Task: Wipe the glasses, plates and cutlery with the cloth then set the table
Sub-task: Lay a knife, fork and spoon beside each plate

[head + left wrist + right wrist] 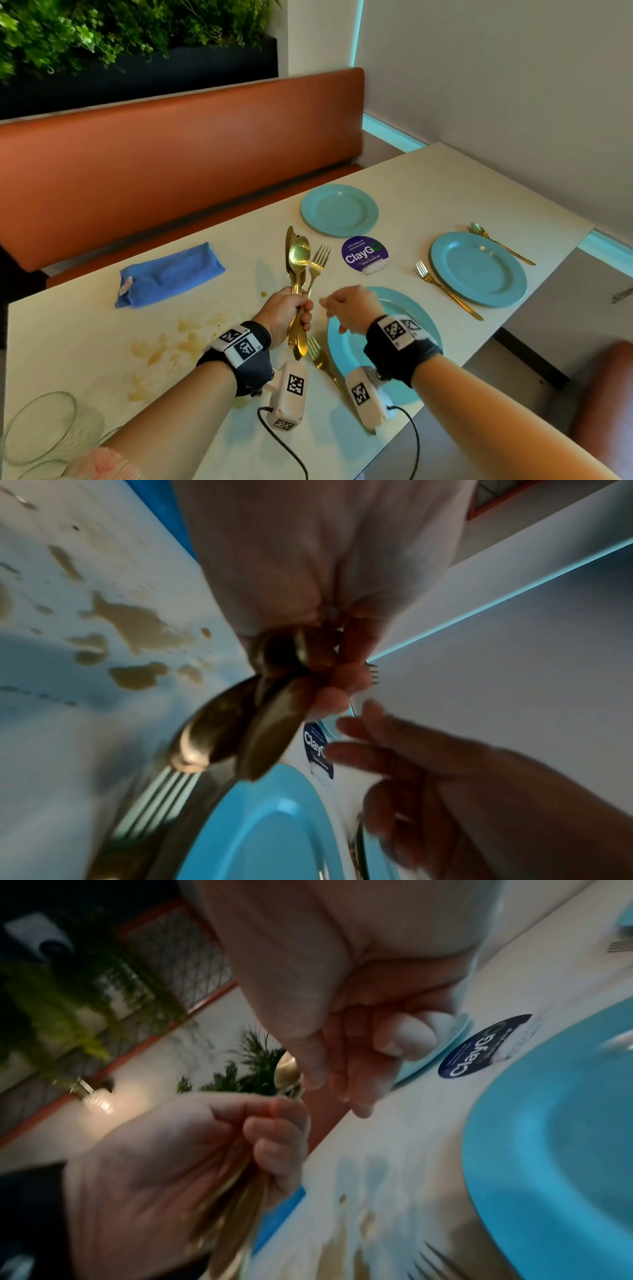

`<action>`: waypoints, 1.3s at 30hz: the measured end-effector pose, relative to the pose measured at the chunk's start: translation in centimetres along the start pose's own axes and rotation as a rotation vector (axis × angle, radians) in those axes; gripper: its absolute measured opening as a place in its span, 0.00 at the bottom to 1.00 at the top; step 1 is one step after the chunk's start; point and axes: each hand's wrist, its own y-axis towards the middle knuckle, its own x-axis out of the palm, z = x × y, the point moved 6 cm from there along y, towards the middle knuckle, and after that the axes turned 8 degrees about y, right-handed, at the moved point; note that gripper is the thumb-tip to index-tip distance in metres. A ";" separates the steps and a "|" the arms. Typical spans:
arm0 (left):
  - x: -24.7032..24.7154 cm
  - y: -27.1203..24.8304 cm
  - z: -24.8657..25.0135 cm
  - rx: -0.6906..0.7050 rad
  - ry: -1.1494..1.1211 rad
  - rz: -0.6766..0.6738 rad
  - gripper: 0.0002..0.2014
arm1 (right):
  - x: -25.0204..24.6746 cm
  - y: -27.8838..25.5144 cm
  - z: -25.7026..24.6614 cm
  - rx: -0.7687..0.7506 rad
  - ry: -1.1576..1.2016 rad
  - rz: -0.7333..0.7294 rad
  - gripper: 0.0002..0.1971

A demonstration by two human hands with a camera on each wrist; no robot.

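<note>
The left hand (286, 313) has its grip closed round a bunch of gold cutlery (301, 270), fingers curled about the handles; the spoon bowls and fork tines point up and away above the tabletop (102, 325), and the handle ends stick out below the fist; the left wrist view shows the same bunch (274, 696) blurred under the curled fingers (349, 680). The right hand (349, 308) hovers just beside the bunch, above the near plate (404, 305); its grip holds nothing, fingers loosely bent, thumb and fingertips pointing toward the cutlery without touching it. A gold fork (322, 359) lies on the tabletop along the left edge of the near plate, partly hidden by the wrists. Further right a second plate (478, 269) has a fork (445, 291) on its left and a spoon (500, 241) on its far side; a third plate (339, 209) sits alone near the bench seat (171, 164). A round purple sticker (364, 253) lies between the three plates. The blue cloth (169, 274) lies folded on the tabletop, well to the left of the hands; brown stains (181, 342) mark the surface in front of it. Clear glasses (41, 428) stand at the near left corner.
</note>
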 end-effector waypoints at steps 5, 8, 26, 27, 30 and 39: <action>2.8 0.4 1.8 0.056 0.112 -0.100 0.06 | -2.8 1.7 -1.4 -0.065 0.099 0.055 0.16; 3.7 0.7 2.9 0.085 0.159 -0.129 0.06 | -4.1 2.6 -1.1 -0.018 0.156 0.069 0.14; -1.3 5.2 6.6 0.012 0.379 -0.094 0.06 | -3.9 8.8 -7.0 -0.491 -0.832 -0.225 0.11; -2.1 5.9 7.0 0.009 0.387 -0.031 0.06 | -4.2 9.9 -6.9 -0.456 -0.848 -0.240 0.11; -5.6 7.9 8.2 0.009 0.330 0.189 0.06 | -5.8 13.9 -5.9 -0.275 -0.852 -0.226 0.11; -11.9 12.5 10.6 0.006 0.117 0.401 0.06 | -4.3 25.2 -7.4 -0.017 -0.595 -0.059 0.07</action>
